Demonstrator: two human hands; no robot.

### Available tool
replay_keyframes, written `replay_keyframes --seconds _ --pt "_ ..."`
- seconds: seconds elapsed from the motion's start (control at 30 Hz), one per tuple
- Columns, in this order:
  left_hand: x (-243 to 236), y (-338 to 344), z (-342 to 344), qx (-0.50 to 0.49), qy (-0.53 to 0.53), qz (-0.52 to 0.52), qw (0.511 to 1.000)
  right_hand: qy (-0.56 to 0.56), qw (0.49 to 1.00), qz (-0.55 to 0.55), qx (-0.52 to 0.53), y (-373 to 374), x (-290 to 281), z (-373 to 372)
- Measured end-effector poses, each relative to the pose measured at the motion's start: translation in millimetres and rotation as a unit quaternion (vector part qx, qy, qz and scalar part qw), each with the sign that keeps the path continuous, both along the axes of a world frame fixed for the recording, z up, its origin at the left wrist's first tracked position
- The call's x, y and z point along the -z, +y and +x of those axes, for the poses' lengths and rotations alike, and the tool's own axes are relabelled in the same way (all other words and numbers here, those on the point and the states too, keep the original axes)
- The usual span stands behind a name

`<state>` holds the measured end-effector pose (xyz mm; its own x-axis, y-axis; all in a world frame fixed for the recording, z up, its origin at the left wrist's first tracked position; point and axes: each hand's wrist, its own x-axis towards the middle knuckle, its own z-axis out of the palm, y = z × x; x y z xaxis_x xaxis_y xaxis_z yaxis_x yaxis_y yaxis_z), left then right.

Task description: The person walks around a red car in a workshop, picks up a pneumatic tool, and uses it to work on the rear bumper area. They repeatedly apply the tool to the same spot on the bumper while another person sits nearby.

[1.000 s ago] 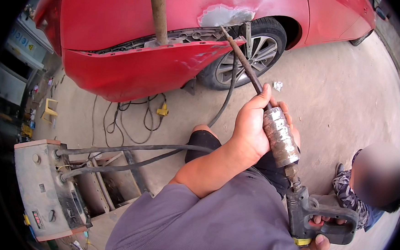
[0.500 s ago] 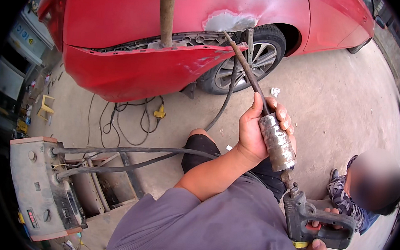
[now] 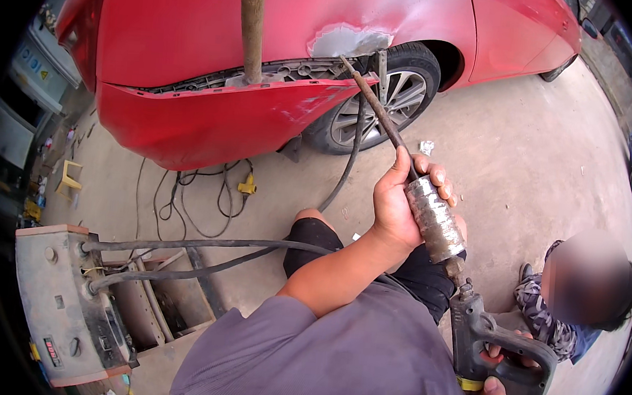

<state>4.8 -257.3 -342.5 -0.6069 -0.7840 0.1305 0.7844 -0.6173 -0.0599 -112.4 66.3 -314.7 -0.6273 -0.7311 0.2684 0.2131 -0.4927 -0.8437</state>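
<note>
**Both hands clamped on a slide hammer (image 3: pixel 434 215) at a red car (image 3: pixel 181 30)**

Nearest, the right hand (image 3: pixel 493 394) is wrapped around the black pistol grip (image 3: pixel 499 346), fingers through its loop. Farther up, the left hand (image 3: pixel 398 210) is closed around the upper end of the scarred steel weight and the rod's base. At the left, a dusty grey machine (image 3: pixel 63 305) feeds two thick black cables (image 3: pixel 183 246) toward the person. At the right, another person in a camouflage sleeve (image 3: pixel 537 301) is low to the floor. Beyond, a yellow connector (image 3: pixel 247 184) lies among cords. The slide hammer's rod slants past the loosened bumper (image 3: pixel 212 119), its tip at the bare-metal patch (image 3: pixel 349 42); contact cannot be told. A wooden handle (image 3: pixel 252 27) stands in the bumper gap.
</note>
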Motion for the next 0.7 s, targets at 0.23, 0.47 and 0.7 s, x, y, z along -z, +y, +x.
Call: replay_keyframes --seconds 0.23,0.47,0.7 --pt "0 3 6 -0.001 0.000 0.001 1.000 -0.023 0.996 0.035 0.082 -9 -10 10" --pt "-12 -4 8 0.011 -0.026 0.014 0.999 0.054 0.997 0.007 -0.051 -8 -14 -13" --pt "-19 8 -7 -0.002 -0.082 0.076 0.994 -0.018 0.999 0.019 0.043 -30 -13 -2"
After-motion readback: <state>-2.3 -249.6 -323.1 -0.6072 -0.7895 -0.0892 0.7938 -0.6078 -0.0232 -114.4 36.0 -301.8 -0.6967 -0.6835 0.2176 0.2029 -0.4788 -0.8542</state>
